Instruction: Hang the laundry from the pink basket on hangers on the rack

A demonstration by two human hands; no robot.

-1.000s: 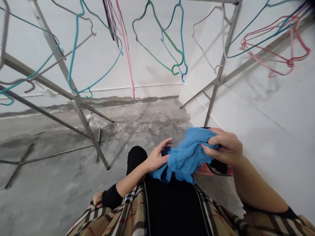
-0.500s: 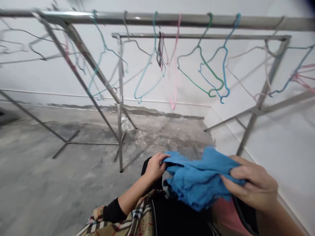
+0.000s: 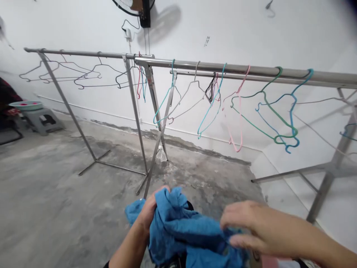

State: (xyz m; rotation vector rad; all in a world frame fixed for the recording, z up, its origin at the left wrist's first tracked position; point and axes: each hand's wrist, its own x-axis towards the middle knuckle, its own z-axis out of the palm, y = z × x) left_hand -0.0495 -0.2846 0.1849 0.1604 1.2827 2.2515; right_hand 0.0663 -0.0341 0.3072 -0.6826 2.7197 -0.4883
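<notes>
A crumpled blue cloth [image 3: 181, 234] is bunched low in the middle of the view, between both my hands. My left hand [image 3: 147, 214] is closed round its left edge, with fabric draped over the fingers. My right hand [image 3: 248, 227] pinches the cloth's right side, fingers pressed together. Above and ahead runs a steel clothes rail [image 3: 223, 69] carrying several empty wire hangers, among them a green hanger [image 3: 276, 119], a blue hanger [image 3: 291, 111], a pink hanger [image 3: 237, 111] and a teal hanger [image 3: 212, 108].
A second rail [image 3: 75, 54] with dark wire hangers stands to the left on crossed steel legs [image 3: 150, 156]. A grey stool [image 3: 41, 119] with a basin on it sits far left. A wall fan [image 3: 136, 7] hangs above. The floor is bare concrete.
The view has tilted up, so the rails and wall fan now show. Both hands have carried the blue cloth leftward and lower in the frame, still gripping it.
</notes>
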